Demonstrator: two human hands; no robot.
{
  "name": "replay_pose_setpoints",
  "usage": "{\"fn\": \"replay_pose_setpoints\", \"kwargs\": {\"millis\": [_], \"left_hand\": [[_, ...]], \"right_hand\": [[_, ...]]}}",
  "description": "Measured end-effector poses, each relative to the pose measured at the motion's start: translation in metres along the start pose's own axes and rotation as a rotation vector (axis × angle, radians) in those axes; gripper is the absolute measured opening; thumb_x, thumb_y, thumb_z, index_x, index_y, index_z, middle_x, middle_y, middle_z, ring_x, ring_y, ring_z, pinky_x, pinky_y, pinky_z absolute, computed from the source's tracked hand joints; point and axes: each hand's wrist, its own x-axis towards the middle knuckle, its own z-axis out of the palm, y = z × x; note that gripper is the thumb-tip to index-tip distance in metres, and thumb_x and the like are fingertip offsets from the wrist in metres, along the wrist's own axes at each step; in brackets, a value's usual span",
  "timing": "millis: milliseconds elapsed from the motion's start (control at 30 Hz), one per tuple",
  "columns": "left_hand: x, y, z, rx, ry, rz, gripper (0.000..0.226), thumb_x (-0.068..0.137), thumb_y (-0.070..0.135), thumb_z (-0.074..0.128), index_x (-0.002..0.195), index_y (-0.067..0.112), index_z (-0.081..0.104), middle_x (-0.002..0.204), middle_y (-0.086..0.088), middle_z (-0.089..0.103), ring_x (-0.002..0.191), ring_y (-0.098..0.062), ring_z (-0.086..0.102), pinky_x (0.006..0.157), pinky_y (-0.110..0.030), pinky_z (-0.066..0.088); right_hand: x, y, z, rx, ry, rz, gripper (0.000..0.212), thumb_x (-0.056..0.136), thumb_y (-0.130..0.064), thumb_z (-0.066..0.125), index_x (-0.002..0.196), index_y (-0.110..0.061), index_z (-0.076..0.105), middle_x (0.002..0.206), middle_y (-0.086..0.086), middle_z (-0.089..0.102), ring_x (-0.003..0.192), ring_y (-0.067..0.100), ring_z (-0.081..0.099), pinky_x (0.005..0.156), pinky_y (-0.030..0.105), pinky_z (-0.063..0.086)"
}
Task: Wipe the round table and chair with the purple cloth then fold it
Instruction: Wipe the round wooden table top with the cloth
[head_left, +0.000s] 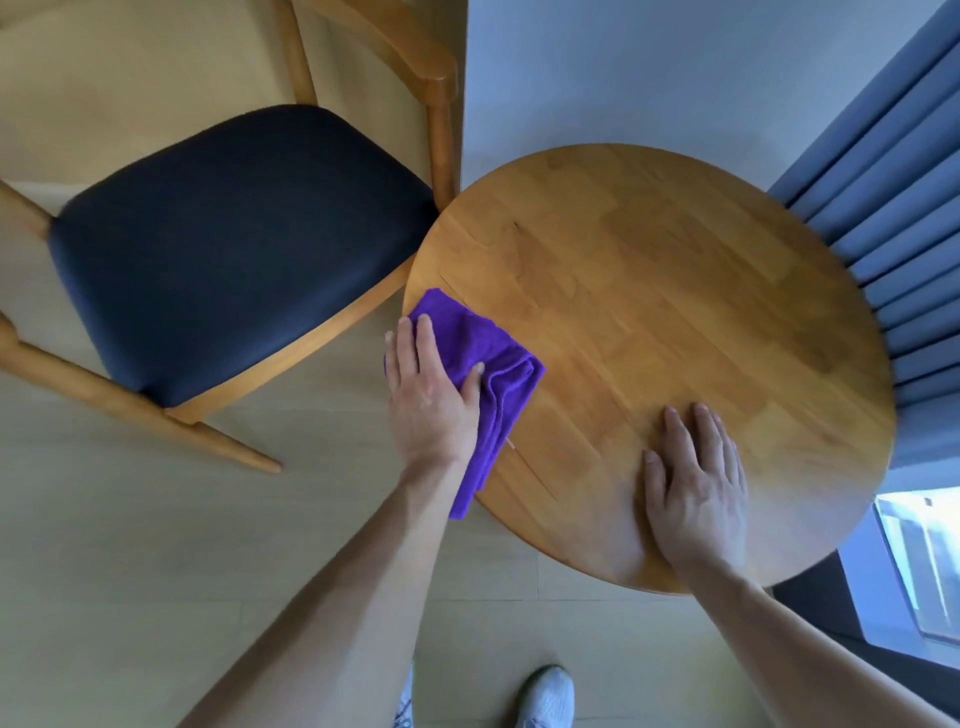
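A round wooden table (675, 291) fills the right half of the view. On its left edge lies a bunched purple cloth (498, 364), part of it hanging over the rim. My left hand (431, 395) lies flat on the cloth, fingers spread and thumb over a fold, pressing it to the table. My right hand (696, 483) rests palm down on the bare tabletop near the front edge, holding nothing. To the left stands a wooden chair (244, 244) with a dark padded seat, its corner close to the table's rim.
Blue curtains (883, 208) hang behind the table's right side, with a window (919, 566) low at the right. A pale wall stands behind the table. Light wood floor (156, 571) spreads at the left and front, where my white shoes (545, 696) show.
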Motion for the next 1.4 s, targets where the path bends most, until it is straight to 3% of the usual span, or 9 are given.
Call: {"fn": "replay_pose_setpoints", "kwargs": {"millis": [167,367,533,667,800,1033,1167,1267,1400], "left_hand": [[-0.041,0.014,-0.001,-0.186,0.026,-0.350,0.091,0.089,0.048,0.066,0.156,0.007,0.021,0.154,-0.016,0.035,0.134,-0.037,0.047,0.102,-0.044,0.047],[-0.030,0.008,-0.008,-0.166,-0.050,-0.442,0.083,0.093,0.048,0.061,0.155,0.006,0.023,0.138,-0.018,0.050,0.121,-0.035,0.055,0.091,-0.039,0.048],[0.031,-0.005,-0.006,-0.055,-0.114,-0.347,0.074,0.096,0.051,0.055,0.147,0.003,0.031,0.136,-0.017,0.052,0.116,-0.038,0.058,0.085,-0.045,0.052],[0.099,0.005,-0.003,0.159,-0.204,-0.230,0.071,0.099,0.054,0.044,0.148,0.005,0.028,0.141,-0.017,0.047,0.116,-0.039,0.058,0.074,-0.042,0.042],[0.153,0.018,0.002,0.193,-0.300,-0.146,0.072,0.100,0.054,0.041,0.154,0.011,0.022,0.145,-0.017,0.041,0.122,-0.040,0.053,0.081,-0.046,0.044],[0.121,0.007,-0.001,0.248,-0.326,-0.100,0.083,0.099,0.057,0.039,0.158,0.009,0.007,0.145,-0.020,0.038,0.117,-0.039,0.055,0.084,-0.044,0.051],[0.125,0.008,0.000,0.275,-0.337,-0.128,0.083,0.099,0.057,0.039,0.158,0.009,0.005,0.146,-0.021,0.037,0.119,-0.039,0.054,0.087,-0.047,0.054],[0.122,0.011,0.003,0.291,-0.329,-0.123,0.081,0.100,0.056,0.037,0.158,0.009,0.006,0.145,-0.018,0.037,0.121,-0.037,0.051,0.081,-0.044,0.050],[0.139,0.019,0.009,0.382,-0.327,-0.108,0.080,0.100,0.057,0.036,0.158,0.009,0.007,0.144,-0.016,0.039,0.121,-0.035,0.052,0.084,-0.042,0.050]], "right_hand": [[0.007,-0.018,0.000,0.041,0.007,0.081,0.055,0.095,-0.036,0.030,0.146,-0.018,0.041,0.158,0.011,0.032,0.147,0.031,0.022,0.120,0.049,0.020],[0.015,-0.083,0.017,0.050,-0.056,-0.023,0.056,0.099,-0.048,0.027,0.154,-0.037,0.027,0.164,-0.001,0.021,0.152,0.021,0.013,0.123,0.046,0.010],[0.011,-0.084,0.024,-0.034,-0.053,-0.027,0.056,0.101,-0.050,0.024,0.155,-0.037,0.023,0.165,-0.002,0.018,0.153,0.020,0.007,0.123,0.048,0.010],[0.010,-0.085,0.022,-0.053,-0.063,-0.029,0.056,0.101,-0.050,0.022,0.155,-0.037,0.022,0.165,-0.002,0.016,0.153,0.019,0.005,0.123,0.048,0.010],[0.010,-0.087,0.022,-0.069,-0.071,-0.028,0.056,0.101,-0.051,0.021,0.156,-0.037,0.021,0.165,-0.003,0.016,0.154,0.019,0.004,0.123,0.048,0.010],[0.010,-0.088,0.018,-0.076,-0.078,-0.010,0.056,0.100,-0.050,0.025,0.154,-0.035,0.030,0.163,0.000,0.024,0.153,0.021,0.012,0.122,0.049,0.015],[0.020,-0.096,0.013,-0.071,-0.081,0.025,0.051,0.094,-0.045,0.040,0.142,-0.029,0.048,0.151,0.006,0.043,0.141,0.030,0.035,0.114,0.049,0.028],[0.056,-0.101,0.008,-0.053,-0.073,-0.008,0.044,0.090,-0.040,0.046,0.132,-0.030,0.052,0.141,0.004,0.047,0.127,0.030,0.044,0.104,0.048,0.037],[0.129,-0.104,0.014,-0.038,-0.056,-0.126,0.048,0.090,-0.039,0.040,0.136,-0.032,0.049,0.147,0.002,0.043,0.134,0.028,0.039,0.107,0.046,0.035]]}}
